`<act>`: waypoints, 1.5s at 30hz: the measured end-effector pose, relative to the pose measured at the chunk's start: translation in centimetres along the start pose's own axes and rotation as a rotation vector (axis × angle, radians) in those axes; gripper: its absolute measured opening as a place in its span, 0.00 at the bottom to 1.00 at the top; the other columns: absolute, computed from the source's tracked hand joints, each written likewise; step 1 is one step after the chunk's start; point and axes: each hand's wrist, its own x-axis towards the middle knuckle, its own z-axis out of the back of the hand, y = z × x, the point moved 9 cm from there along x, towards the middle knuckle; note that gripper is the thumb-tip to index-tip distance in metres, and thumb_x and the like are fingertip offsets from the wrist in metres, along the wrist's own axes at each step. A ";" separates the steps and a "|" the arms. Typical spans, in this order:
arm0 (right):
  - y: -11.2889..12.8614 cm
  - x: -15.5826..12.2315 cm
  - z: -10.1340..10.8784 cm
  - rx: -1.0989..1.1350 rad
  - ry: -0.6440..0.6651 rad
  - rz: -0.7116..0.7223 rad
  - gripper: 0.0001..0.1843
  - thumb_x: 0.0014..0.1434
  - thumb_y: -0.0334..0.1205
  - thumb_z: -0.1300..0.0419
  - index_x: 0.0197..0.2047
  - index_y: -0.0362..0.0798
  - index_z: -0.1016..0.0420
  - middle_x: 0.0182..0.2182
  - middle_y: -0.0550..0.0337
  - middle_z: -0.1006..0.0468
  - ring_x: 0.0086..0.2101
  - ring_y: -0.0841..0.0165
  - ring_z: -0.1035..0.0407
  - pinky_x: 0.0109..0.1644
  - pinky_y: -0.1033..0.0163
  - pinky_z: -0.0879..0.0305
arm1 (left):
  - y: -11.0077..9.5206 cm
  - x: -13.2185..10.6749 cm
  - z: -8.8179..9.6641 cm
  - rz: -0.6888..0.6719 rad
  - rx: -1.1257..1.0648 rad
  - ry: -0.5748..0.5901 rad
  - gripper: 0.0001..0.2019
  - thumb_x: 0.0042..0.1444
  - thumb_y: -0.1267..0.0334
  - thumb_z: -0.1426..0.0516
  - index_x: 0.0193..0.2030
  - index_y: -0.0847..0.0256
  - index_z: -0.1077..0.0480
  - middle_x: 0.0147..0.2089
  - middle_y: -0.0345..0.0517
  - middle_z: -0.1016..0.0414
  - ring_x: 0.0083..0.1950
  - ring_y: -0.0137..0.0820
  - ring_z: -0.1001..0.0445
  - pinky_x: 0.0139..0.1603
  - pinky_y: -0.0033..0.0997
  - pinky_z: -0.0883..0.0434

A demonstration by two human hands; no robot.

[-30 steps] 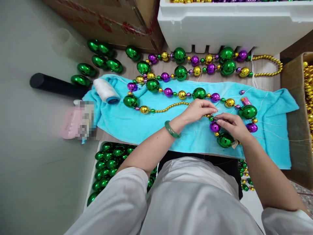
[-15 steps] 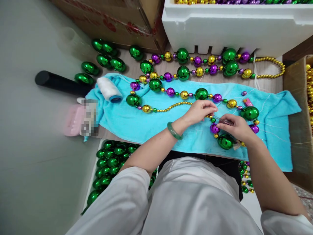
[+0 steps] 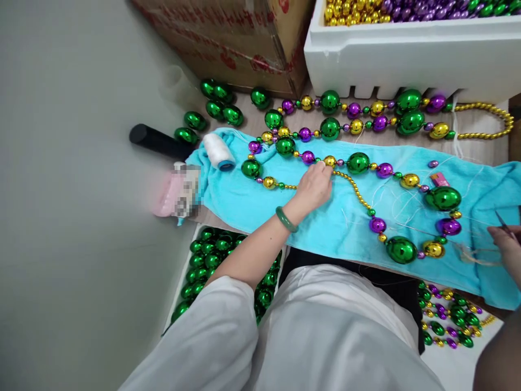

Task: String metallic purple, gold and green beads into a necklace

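My left hand (image 3: 315, 184) is closed around the small gold beads of a bead necklace (image 3: 402, 250), its fingertips close to a larger gold bead. The necklace, of green, purple and gold beads, lies in a loop on a turquoise towel (image 3: 325, 222). At the right edge my right hand (image 3: 509, 244), partly out of view, grips small scissors (image 3: 503, 221) with dark pointed blades. Loose white threads lie inside the loop and towards the right hand. A thread spool (image 3: 218, 151) rests at the towel's left end.
Behind the towel lies another bead strand (image 3: 380, 124). A white foam box (image 3: 407, 60) of sorted beads and a cardboard box (image 3: 244, 43) stand at the back. Large green beads (image 3: 214, 247) fill a tray at lower left. A black cylinder (image 3: 157, 142) lies at left.
My hands have moved apart: the left to the left along the gold beads, the right with the scissors to the right edge. The view has shifted, and the necklace's gold section now shows.
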 end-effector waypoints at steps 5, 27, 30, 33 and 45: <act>-1.3 0.6 -1.6 -0.157 0.027 0.078 0.13 0.50 0.55 0.43 0.30 0.55 0.29 0.24 0.53 0.25 0.28 0.56 0.31 0.33 0.53 0.39 | 2.3 1.0 0.1 0.133 -0.057 0.027 0.10 0.56 0.64 0.44 0.44 0.65 0.29 0.43 0.55 0.28 0.49 0.44 0.31 0.51 0.45 0.34; 0.9 -0.3 -2.0 -0.320 -0.149 0.293 0.21 0.57 0.50 0.48 0.43 0.44 0.23 0.31 0.46 0.28 0.28 0.56 0.36 0.28 0.56 0.49 | 1.1 -3.9 6.9 -0.099 -0.371 0.352 0.11 0.56 0.57 0.44 0.40 0.58 0.23 0.33 0.43 0.26 0.33 0.29 0.30 0.38 0.30 0.34; 1.3 -0.4 -1.6 -0.304 -0.179 0.285 0.22 0.57 0.49 0.48 0.44 0.43 0.22 0.30 0.46 0.28 0.28 0.56 0.37 0.29 0.56 0.50 | 0.8 -3.1 4.5 -0.074 -0.123 0.225 0.12 0.59 0.59 0.46 0.39 0.61 0.22 0.38 0.49 0.25 0.43 0.35 0.29 0.51 0.38 0.34; 3.0 -1.0 -0.6 -0.284 -0.247 0.308 0.21 0.57 0.46 0.48 0.43 0.42 0.21 0.30 0.44 0.26 0.29 0.57 0.35 0.30 0.56 0.51 | -1.8 -2.2 2.1 -0.083 -0.065 0.146 0.14 0.62 0.59 0.47 0.37 0.64 0.22 0.38 0.52 0.25 0.44 0.38 0.30 0.56 0.43 0.36; 11.2 -5.1 -2.1 0.260 0.049 0.520 0.15 0.51 0.48 0.38 0.38 0.47 0.22 0.32 0.54 0.21 0.31 0.64 0.29 0.38 0.61 0.35 | -6.9 0.1 -3.4 -0.084 -0.375 0.447 0.05 0.50 0.69 0.43 0.30 0.62 0.24 0.31 0.46 0.24 0.33 0.32 0.29 0.38 0.32 0.33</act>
